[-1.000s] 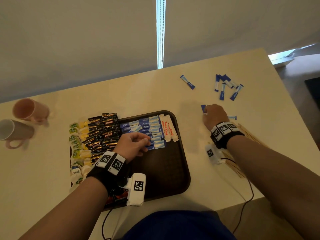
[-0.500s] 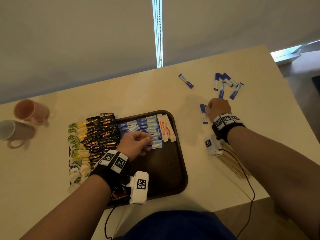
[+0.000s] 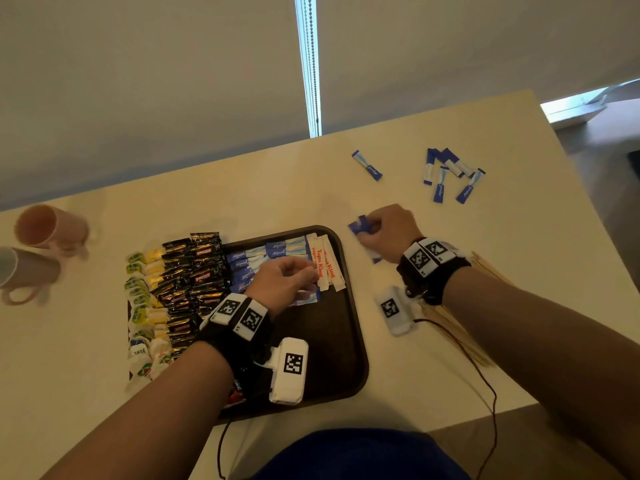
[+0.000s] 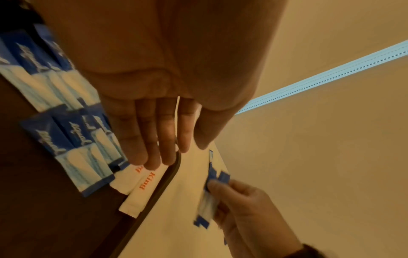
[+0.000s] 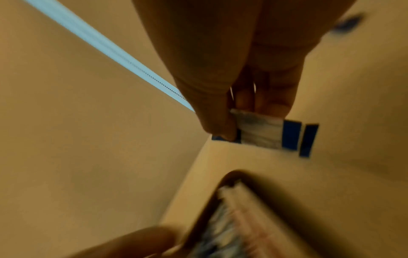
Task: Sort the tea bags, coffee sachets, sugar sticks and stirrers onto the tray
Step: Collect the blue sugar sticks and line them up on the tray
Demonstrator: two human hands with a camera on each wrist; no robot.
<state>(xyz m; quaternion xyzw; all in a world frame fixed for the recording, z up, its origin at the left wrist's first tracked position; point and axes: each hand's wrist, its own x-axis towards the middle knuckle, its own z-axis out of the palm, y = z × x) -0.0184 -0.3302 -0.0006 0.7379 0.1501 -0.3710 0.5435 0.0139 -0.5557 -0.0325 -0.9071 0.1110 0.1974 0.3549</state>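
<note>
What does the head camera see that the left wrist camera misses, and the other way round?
Only the head view shows the two mugs, the tea bags, the black coffee sachets, the loose blue sachets farther out on the table and the wooden stirrers. Only the left wrist view shows the left hand from below, its straight fingers reaching the white Tapa King sticks. Both show the tray edge, the blue Equal sachets and the right hand gripping blue sachets.

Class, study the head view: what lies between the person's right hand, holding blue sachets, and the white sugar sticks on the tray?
Between the right hand and white sugar sticks: only the tray rim and bare table.
</note>
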